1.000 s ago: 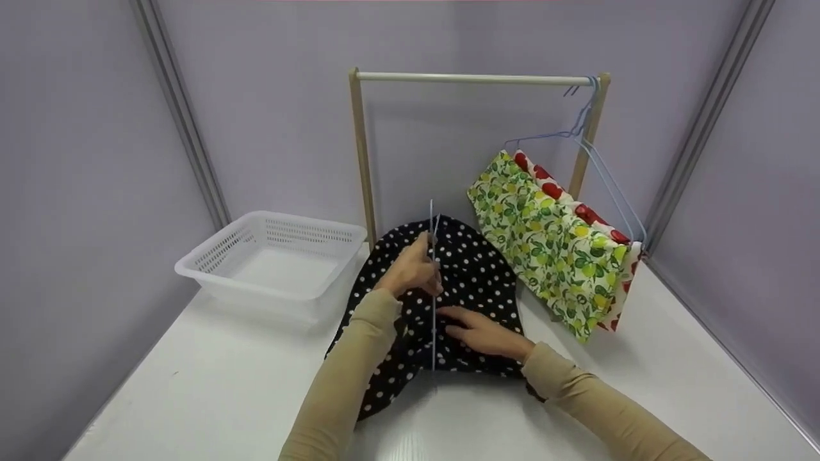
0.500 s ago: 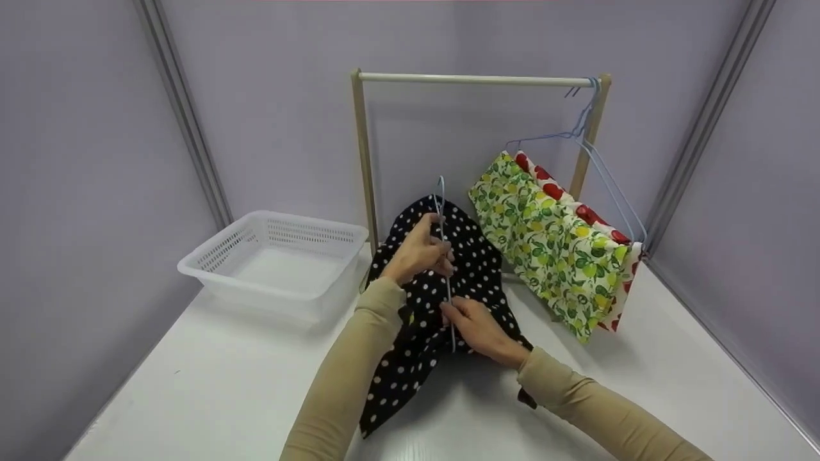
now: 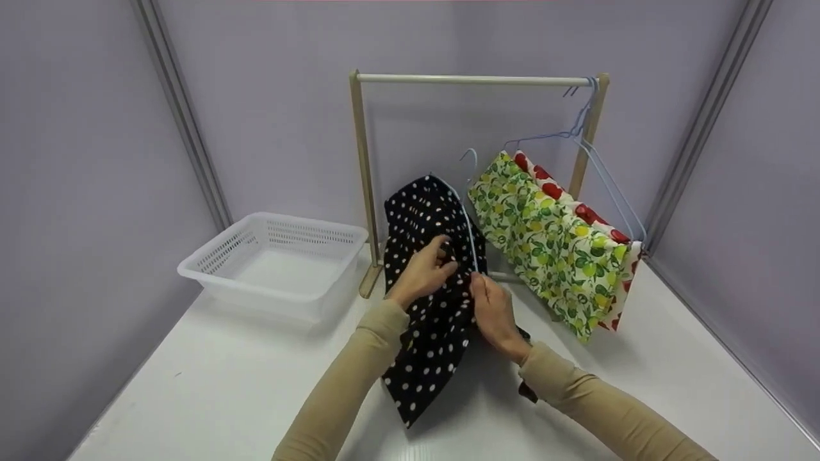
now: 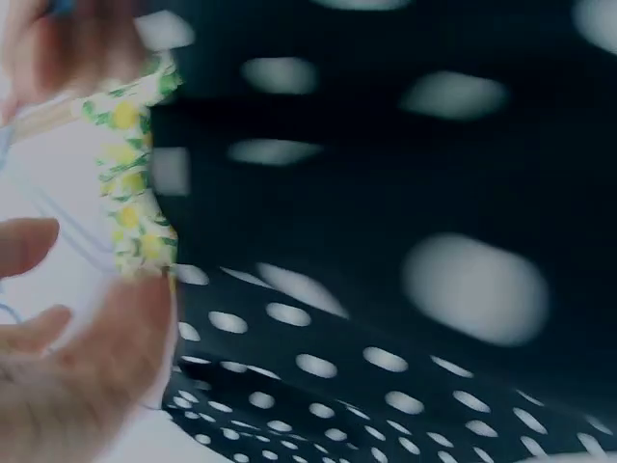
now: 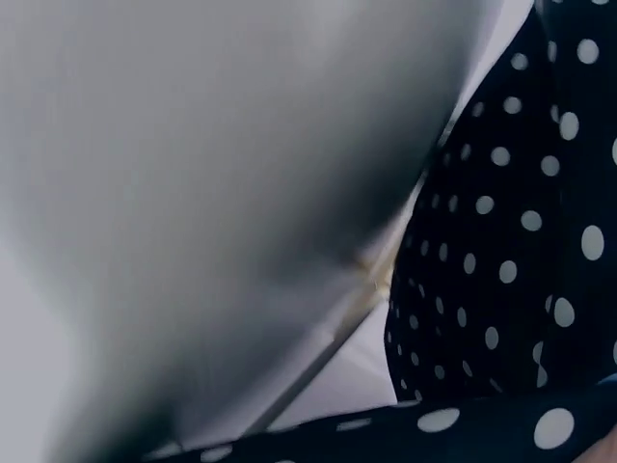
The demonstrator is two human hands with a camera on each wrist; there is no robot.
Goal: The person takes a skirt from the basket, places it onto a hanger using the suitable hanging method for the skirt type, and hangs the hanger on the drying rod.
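Observation:
A black cloth with white dots (image 3: 426, 211) hangs over a light-blue wire hanger (image 3: 469, 234), which stands tilted in front of the rack with its hook up. My right hand (image 3: 496, 314) grips the hanger's near end, thumb on the wire. Over the dotted cloth, left of the hanger, is my left hand (image 3: 423, 272), fingers parted and holding nothing. The left wrist view shows that hand's spread fingers (image 4: 96, 367) beside the cloth. In the right wrist view the dotted cloth (image 5: 501, 222) fills the right side, and a blurred pale shape covers much of the rest.
A rack with a white rail (image 3: 474, 79) stands at the back. From its right end hang a lemon-print cloth (image 3: 544, 237) and a red-patterned cloth (image 3: 618, 307) on blue hangers. A white plastic basket (image 3: 275, 288) sits on the white table (image 3: 211, 390) at left.
The hanger and dotted cloth have risen and turned, the hook swinging to the right. My right hand has taken hold of the hanger's near end, and my left hand has let go of the hanger.

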